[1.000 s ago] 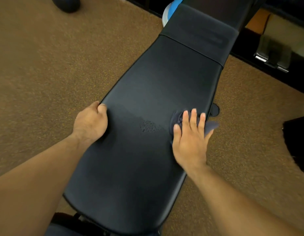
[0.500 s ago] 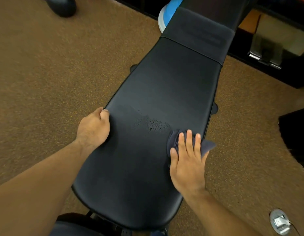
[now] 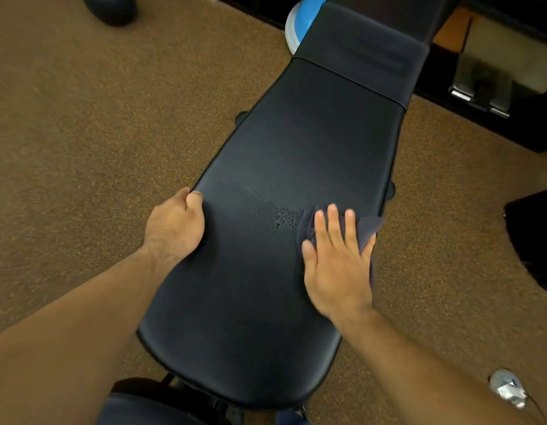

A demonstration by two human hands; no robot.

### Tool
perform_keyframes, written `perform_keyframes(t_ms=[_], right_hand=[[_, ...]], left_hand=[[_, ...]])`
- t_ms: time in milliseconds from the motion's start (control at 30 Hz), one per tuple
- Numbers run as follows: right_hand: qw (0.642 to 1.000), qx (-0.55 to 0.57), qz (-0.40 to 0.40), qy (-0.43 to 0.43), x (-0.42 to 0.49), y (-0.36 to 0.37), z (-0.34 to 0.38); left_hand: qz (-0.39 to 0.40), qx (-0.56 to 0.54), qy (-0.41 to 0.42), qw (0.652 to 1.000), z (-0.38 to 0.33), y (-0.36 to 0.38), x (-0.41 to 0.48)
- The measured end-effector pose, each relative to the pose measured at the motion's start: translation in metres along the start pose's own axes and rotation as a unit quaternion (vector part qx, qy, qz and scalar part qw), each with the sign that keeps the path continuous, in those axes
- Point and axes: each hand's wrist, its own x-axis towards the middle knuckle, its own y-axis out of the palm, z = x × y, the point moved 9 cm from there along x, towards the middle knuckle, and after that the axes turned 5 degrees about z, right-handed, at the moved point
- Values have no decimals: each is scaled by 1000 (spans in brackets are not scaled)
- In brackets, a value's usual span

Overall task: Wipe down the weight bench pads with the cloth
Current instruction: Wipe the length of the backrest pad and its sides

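The long black bench pad (image 3: pixel 296 148) runs away from me, with a second, shorter pad (image 3: pixel 361 53) beyond its far end. A patch of small droplets (image 3: pixel 275 216) sits mid-pad. My right hand (image 3: pixel 336 265) lies flat with straight fingers on a dark cloth (image 3: pixel 369 228), pressing it onto the pad near the right edge, just right of the droplets. The cloth's corner hangs over that edge. My left hand (image 3: pixel 174 225) grips the pad's left edge, thumb on top and fingers curled over the side.
Brown speckled carpet surrounds the bench. A blue and white object (image 3: pixel 296 23) lies beside the far pad, a dark round object (image 3: pixel 109 7) at top left. Dark equipment (image 3: pixel 536 240) sits at the right, a small metal item (image 3: pixel 508 388) at lower right, another black pad (image 3: pixel 143 406) below.
My right hand slid the cloth toward me along the right edge, then pushed it away again beside the droplets. My left hand has kept its grip on the left edge.
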Motion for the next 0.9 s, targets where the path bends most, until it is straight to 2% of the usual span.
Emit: perform_keyframes(t_ms=[133,467,600,767,900], right_hand=[[998,-22,18,-51,-34,18,8],[995,-48,37,-77,32,-1,30],[996,-26,29,-81,18,2,27],[993,-51,20,-104,-29,17,20],[990,-71,35,-120,-11,15,27]], left_hand=[[3,7,-1,1000,1,0,3],[-8,-4,-13,1000,4,2,5],[-2,-2,-13,1000,6,2,6],[7,-9,-10,1000,7,3,6],[-1,-7,-16,1000,7,1,9]])
